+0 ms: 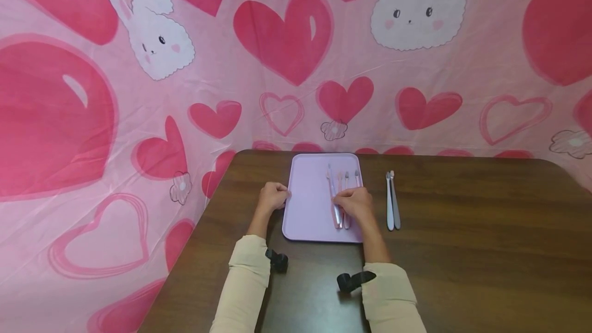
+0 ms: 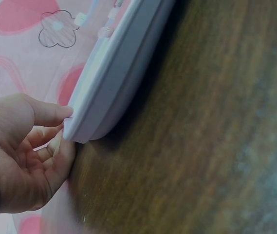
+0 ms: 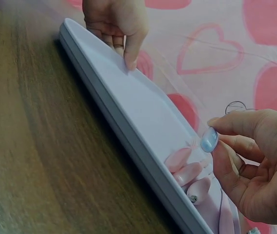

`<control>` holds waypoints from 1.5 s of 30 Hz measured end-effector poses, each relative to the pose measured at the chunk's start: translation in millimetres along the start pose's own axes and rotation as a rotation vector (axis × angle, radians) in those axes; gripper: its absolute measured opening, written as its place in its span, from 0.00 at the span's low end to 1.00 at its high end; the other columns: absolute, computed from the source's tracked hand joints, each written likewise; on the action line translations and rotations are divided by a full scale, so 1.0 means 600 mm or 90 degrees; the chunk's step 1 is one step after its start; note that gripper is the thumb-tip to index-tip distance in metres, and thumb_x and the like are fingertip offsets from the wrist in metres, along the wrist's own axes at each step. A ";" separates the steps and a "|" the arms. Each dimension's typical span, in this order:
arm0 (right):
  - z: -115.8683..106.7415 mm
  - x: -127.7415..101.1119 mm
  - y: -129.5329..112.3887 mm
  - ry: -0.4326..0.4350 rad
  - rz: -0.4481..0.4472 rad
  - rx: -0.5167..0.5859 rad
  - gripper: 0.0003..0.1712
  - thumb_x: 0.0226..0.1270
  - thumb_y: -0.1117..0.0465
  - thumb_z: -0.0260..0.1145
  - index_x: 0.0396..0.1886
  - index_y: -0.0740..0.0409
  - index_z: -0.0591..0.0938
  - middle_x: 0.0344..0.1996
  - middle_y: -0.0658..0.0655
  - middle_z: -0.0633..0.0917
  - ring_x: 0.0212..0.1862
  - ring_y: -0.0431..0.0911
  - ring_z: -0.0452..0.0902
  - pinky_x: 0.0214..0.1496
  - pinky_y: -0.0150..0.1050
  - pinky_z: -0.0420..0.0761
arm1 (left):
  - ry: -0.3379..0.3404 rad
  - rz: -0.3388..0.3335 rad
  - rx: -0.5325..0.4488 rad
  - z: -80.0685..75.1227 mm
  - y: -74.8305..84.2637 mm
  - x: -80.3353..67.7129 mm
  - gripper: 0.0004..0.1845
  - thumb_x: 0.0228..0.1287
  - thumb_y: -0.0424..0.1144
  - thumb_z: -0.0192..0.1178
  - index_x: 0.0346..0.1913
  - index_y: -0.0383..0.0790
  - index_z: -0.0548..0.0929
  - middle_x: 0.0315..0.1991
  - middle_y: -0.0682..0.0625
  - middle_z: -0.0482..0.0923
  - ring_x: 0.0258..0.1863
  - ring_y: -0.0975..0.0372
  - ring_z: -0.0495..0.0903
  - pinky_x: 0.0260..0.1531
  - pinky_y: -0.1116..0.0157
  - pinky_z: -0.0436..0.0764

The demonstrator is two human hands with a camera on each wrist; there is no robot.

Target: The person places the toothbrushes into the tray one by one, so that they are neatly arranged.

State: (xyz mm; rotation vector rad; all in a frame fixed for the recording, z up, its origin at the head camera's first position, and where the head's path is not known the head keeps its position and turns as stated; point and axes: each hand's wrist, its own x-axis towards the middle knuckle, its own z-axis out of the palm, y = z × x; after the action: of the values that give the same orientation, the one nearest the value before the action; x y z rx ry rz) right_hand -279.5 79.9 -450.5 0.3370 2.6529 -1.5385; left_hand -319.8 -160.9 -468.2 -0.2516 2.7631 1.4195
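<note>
Head view shows a lilac tray (image 1: 307,204) lying flat on a dark wooden table (image 1: 462,251), near the far edge. The left hand (image 1: 273,197) sits at the tray's left rim, fingers curled, thumb over the rim. Left wrist view confirms it: the thumb (image 2: 50,114) lies on top of the rim (image 2: 104,92) and the curled fingers (image 2: 55,148) touch it from below and beside, so the hand pinches the tray's edge.

The right hand (image 1: 353,202) rests over the right part of the tray, on a row of toothbrushes (image 1: 344,179) that lie side by side, heads pointing away from the person. Right wrist view shows this hand (image 3: 255,170) with fingers loosely curled above the pink brush handles (image 3: 187,168); the thumb and forefinger meet around a small bluish piece (image 3: 209,140), which looks like the end of one brush, though I cannot tell for sure. The same view shows the left hand (image 3: 116,24) at the tray's far rim.

Two more brushes, one white (image 1: 389,202) and one grey (image 1: 395,200), lie on the table just right of the tray, touching or nearly touching each other, apart from the hand. A pink cloth with hearts and bunnies (image 1: 162,40) hangs behind the table. Cream sleeves (image 1: 245,281) cover both forearms, each with a black strap (image 1: 277,260).
</note>
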 end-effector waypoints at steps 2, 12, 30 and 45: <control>0.003 0.000 0.001 0.003 -0.007 -0.002 0.15 0.58 0.55 0.73 0.40 0.61 0.91 0.22 0.53 0.88 0.23 0.39 0.78 0.27 0.30 0.74 | 0.000 0.003 0.001 0.000 0.000 0.000 0.12 0.64 0.36 0.64 0.44 0.30 0.88 0.42 0.37 0.86 0.30 0.58 0.85 0.34 0.62 0.90; 0.020 -0.006 -0.006 -0.009 -0.012 0.005 0.15 0.59 0.56 0.73 0.39 0.63 0.91 0.19 0.52 0.85 0.21 0.39 0.76 0.23 0.30 0.73 | 0.003 0.012 -0.004 -0.001 0.001 -0.002 0.11 0.64 0.36 0.64 0.42 0.30 0.88 0.42 0.37 0.86 0.30 0.57 0.85 0.34 0.61 0.90; 0.036 -0.004 -0.015 0.029 -0.034 -0.055 0.12 0.54 0.56 0.76 0.34 0.59 0.92 0.27 0.56 0.90 0.34 0.47 0.82 0.38 0.37 0.80 | 0.018 0.030 0.009 0.002 -0.001 -0.002 0.11 0.62 0.35 0.65 0.41 0.30 0.89 0.39 0.37 0.89 0.24 0.61 0.84 0.29 0.65 0.89; 0.040 -0.001 -0.016 0.036 -0.037 -0.057 0.13 0.57 0.55 0.75 0.36 0.61 0.92 0.35 0.61 0.91 0.38 0.52 0.81 0.42 0.44 0.81 | 0.016 0.023 -0.002 0.001 0.000 -0.003 0.11 0.63 0.36 0.65 0.42 0.30 0.89 0.41 0.36 0.88 0.27 0.60 0.84 0.33 0.63 0.90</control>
State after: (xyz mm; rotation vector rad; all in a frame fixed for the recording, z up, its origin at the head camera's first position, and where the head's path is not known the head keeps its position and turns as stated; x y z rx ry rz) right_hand -282.6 54.3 -454.6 0.3062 2.7880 -1.4416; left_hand -317.9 -160.1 -468.5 -0.2222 2.8004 1.4392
